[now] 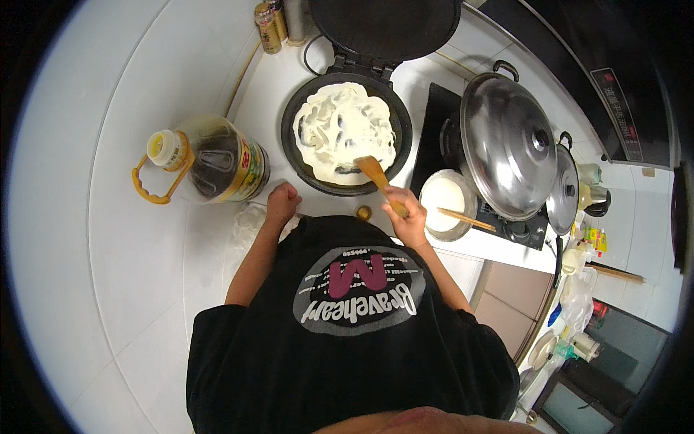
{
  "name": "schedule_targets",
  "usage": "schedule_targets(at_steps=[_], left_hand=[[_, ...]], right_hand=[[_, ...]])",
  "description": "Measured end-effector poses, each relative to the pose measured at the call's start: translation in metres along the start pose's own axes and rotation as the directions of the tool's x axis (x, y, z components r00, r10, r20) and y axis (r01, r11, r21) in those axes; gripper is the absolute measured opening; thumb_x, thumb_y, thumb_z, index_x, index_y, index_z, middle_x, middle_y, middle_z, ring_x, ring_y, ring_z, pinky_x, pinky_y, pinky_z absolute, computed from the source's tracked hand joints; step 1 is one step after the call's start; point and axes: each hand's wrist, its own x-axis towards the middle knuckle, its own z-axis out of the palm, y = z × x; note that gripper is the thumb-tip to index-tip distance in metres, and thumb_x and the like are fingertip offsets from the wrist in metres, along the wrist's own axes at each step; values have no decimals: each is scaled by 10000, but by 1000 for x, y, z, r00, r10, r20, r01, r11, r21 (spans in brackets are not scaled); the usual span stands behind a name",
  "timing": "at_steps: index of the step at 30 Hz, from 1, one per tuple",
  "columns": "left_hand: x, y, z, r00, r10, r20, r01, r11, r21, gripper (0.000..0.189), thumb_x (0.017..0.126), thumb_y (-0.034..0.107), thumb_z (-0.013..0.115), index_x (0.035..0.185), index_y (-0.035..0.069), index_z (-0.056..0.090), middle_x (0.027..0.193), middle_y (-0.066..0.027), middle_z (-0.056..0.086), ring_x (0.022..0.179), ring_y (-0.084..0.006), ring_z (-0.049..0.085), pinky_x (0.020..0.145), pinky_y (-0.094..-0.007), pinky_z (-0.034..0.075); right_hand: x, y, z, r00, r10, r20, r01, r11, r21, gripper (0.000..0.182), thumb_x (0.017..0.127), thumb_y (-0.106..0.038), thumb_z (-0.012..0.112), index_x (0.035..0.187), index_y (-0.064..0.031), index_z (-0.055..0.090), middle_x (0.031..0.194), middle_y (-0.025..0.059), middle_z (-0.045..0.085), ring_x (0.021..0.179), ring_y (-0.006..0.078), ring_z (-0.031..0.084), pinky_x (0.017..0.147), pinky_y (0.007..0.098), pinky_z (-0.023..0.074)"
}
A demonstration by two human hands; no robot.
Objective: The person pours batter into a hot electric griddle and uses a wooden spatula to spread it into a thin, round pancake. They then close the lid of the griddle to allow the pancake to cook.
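Observation:
My right hand (407, 217) grips a wooden spatula (373, 171) by its handle. The spatula's flat end touches the lower right part of a pale batter layer (347, 130), which is spread unevenly with ragged edges and dark gaps. Under the batter is the round black plate of an electric griddle (402, 142), its lid (385, 27) raised at the back. My left hand (283, 202) is curled in a fist at the counter's front edge, with nothing visible in it. A small gold cap (364, 212) sits between my hands.
Left stands a large oil bottle (222, 157) with a yellow handle. A bowl of batter (442, 198) with wooden chopsticks (467, 219) across it is beside my right hand. Behind it, a big lidded wok (507, 144) covers part of the black cooktop (431, 122). Seasoning jars (268, 30) stand back left.

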Motion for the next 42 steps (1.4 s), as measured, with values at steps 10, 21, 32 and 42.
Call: schedule_targets(at_steps=[10,21,32,42], left_hand=[[3,-4,1,1000,24,-11,-24,999,-43,226,606,55,688,678,59,474,611,-61,509,569,-211,514,544,-314,418],[2,-2,1,1000,6,8,-5,996,-86,220,596,45,675,653,59,463,611,-85,509,597,-247,531,555,-339,428],[6,-2,-1,999,-25,33,26,999,-32,213,594,66,692,669,59,493,622,-77,545,606,-244,557,571,-335,444],[4,1,-2,1000,12,23,-12,1000,-23,217,590,69,697,668,61,495,624,-75,545,605,-241,554,565,-335,441]], right_hand=[[28,14,37,956,283,81,-277,767,578,120,782,7,583,860,-41,505,960,82,590,909,131,515,820,254,394],[22,15,6,954,300,27,-253,749,613,187,716,48,487,880,-42,483,979,141,583,971,221,522,919,337,347],[37,29,37,917,360,170,-362,576,733,210,726,70,458,918,-15,470,1045,209,553,889,262,573,827,341,471],[28,30,-28,878,477,44,-354,584,730,212,718,41,449,921,-13,474,1014,233,555,856,282,586,767,353,510]])
